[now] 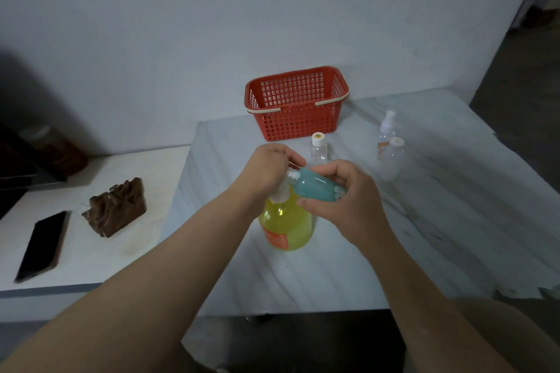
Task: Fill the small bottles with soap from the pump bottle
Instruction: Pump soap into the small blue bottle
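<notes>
The right hand [342, 195] clasps the small teal plastic bottle [313, 186] mid-body, light, likely slippery; the left hand [266, 168] grips the yellow pump bottle [288, 225] head

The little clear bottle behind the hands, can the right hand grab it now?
Probably not yet: the right hand is busy holding the teal bottle at the pump bottle. The clear bottle stands close behind.
</notes>
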Motion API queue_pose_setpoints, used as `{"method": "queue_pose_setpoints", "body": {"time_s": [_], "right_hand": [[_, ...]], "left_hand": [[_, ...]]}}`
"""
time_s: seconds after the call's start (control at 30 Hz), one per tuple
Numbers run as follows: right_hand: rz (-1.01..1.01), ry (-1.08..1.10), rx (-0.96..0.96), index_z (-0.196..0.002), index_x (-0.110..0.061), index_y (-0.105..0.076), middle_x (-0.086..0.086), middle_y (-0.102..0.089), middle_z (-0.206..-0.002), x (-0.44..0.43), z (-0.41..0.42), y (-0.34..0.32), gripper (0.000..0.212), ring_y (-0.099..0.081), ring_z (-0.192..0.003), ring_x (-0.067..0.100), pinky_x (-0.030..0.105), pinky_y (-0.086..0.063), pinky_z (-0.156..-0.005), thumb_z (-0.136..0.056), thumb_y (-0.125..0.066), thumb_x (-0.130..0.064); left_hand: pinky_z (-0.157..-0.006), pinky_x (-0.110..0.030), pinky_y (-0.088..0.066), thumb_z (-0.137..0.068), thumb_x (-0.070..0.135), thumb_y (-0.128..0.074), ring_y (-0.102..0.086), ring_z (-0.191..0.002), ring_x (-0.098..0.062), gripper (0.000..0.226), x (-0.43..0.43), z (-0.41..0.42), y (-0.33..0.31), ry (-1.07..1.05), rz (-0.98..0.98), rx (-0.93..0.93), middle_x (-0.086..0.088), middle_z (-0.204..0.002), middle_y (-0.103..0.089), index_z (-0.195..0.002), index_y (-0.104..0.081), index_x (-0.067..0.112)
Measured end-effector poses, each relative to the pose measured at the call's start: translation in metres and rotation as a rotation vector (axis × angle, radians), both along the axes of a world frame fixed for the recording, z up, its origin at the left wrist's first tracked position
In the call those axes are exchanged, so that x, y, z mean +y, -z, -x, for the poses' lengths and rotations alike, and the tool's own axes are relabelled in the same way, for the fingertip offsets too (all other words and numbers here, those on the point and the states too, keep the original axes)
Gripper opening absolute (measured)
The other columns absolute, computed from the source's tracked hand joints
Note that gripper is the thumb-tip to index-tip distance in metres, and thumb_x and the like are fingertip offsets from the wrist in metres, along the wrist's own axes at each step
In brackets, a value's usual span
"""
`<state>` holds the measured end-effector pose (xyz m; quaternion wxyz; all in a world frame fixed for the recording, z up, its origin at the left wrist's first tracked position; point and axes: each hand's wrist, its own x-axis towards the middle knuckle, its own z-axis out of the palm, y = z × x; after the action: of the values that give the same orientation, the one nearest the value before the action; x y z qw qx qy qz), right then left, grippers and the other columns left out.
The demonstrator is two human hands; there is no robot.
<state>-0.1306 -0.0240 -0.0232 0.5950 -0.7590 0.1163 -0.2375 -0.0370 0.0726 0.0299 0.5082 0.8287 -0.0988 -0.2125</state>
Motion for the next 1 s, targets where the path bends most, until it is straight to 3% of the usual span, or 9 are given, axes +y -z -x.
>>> {"method": "queue_pose_setpoints", "body": {"time_s": [0.17,0.23,0.33,0.43,0.67,0.8,1.0], "right_hand": [[0.016,0.011,-0.014,-0.079,-0.034,-0.061,-0.007,-0.067,-0.085,-0.003,0.001,0.0,0.043,-0.063,-0.074,0.005,0.013,-0.047,-0.061,-0.054,-0.089,-0.013],[0.03,0.014,-0.005,-0.08,-0.033,-0.062,-0.008,-0.066,-0.085,-0.003,0.0,-0.001,0.042,-0.062,-0.075,0.005,0.013,-0.046,-0.061,-0.054,-0.089,-0.015],[0.028,0.018,0.006,-0.078,-0.033,-0.061,-0.01,-0.065,-0.083,-0.002,0.001,0.0,0.041,-0.062,-0.073,0.004,0.011,-0.046,-0.06,-0.055,-0.088,-0.013],[0.024,0.023,0.009,-0.079,-0.033,-0.061,-0.008,-0.066,-0.085,0.0,0.001,0.002,0.042,-0.062,-0.075,0.005,0.012,-0.047,-0.062,-0.054,-0.089,-0.015],[0.024,0.034,0.029,-0.079,-0.032,-0.062,-0.008,-0.067,-0.085,0.0,-0.003,0.009,0.042,-0.062,-0.075,0.006,0.015,-0.047,-0.063,-0.053,-0.089,-0.013],[0.026,0.04,0.031,-0.081,-0.031,-0.063,-0.006,-0.067,-0.088,0.0,-0.003,0.01,0.042,-0.063,-0.077,0.007,0.018,-0.049,-0.065,-0.053,-0.088,-0.013],[0.03,0.032,0.017,-0.079,-0.034,-0.06,-0.008,-0.065,-0.084,0.002,-0.001,0.005,0.044,-0.06,-0.073,0.002,0.009,-0.044,-0.06,-0.054,-0.088,-0.011]], "left_hand": [[-0.037,-0.009,-0.036,-0.089,-0.007,-0.036,-0.051,-0.058,-0.012,0.031,-0.002,0.001,-0.011,0.066,0.023,0.028,-0.007,-0.075,-0.06,-0.08,-0.061,0.009],[-0.04,-0.011,-0.039,-0.088,-0.007,-0.035,-0.052,-0.059,-0.013,0.031,-0.003,0.001,-0.01,0.066,0.025,0.017,-0.008,-0.075,-0.06,-0.079,-0.061,0.008],[-0.06,-0.024,-0.044,-0.085,-0.007,-0.033,-0.055,-0.071,-0.021,0.038,-0.004,-0.002,-0.002,0.034,0.03,-0.009,-0.01,-0.077,-0.062,-0.071,-0.063,0.011],[-0.07,-0.032,-0.045,-0.084,-0.007,-0.03,-0.056,-0.074,-0.025,0.041,-0.003,-0.003,0.005,0.015,0.048,-0.027,-0.012,-0.078,-0.063,-0.068,-0.063,0.012],[-0.053,-0.024,-0.041,-0.08,-0.01,-0.03,-0.052,-0.061,-0.018,0.039,-0.002,-0.005,0.014,0.008,0.079,-0.022,-0.01,-0.072,-0.061,-0.069,-0.062,0.009],[-0.054,-0.024,-0.04,-0.078,-0.009,-0.029,-0.052,-0.062,-0.018,0.04,-0.002,-0.004,0.016,-0.009,0.065,-0.023,-0.01,-0.072,-0.061,-0.067,-0.062,0.01],[-0.057,-0.027,-0.039,-0.082,-0.007,-0.03,-0.052,-0.066,-0.019,0.042,0.0,-0.003,0.011,-0.011,0.047,-0.011,-0.008,-0.073,-0.061,-0.066,-0.063,0.013]]}}
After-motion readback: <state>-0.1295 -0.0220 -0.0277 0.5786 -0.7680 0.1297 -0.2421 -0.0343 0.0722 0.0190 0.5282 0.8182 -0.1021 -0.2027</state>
